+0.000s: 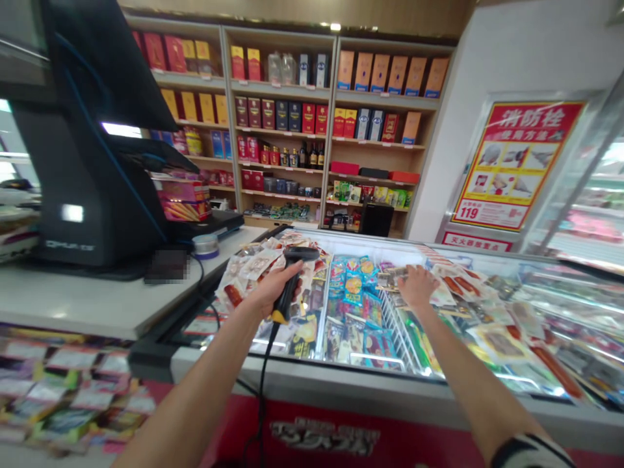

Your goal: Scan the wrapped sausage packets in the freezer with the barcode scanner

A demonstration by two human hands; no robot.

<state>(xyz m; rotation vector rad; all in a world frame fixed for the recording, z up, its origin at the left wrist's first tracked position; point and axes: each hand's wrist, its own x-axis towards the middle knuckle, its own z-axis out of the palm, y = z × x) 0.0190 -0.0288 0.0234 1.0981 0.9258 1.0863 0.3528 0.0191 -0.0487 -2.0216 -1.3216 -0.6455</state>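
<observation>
My left hand (276, 289) is wrapped round a black barcode scanner (287, 286) with a yellow base, its head up and its cord hanging down the front of the chest freezer (390, 389). Vacuum-packed sausages and meats (244, 276) lie on the freezer top under and beside that hand. Farther right, my right hand (418, 285) reaches over the freezer with fingers stretched out, at a small grey-brown packet (390, 279). Whether the fingertips touch that packet is unclear. More packs of sausages (458, 281) lie just right of it.
A dark point-of-sale terminal (92, 175) stands on the white counter (117, 302) at left, near a roll of tape (205, 246). Behind the freezer are shelves (283, 135) of boxed bottles. Blue ice-cream packets (353, 286) show inside the freezer. A red and yellow poster (519, 166) hangs at right.
</observation>
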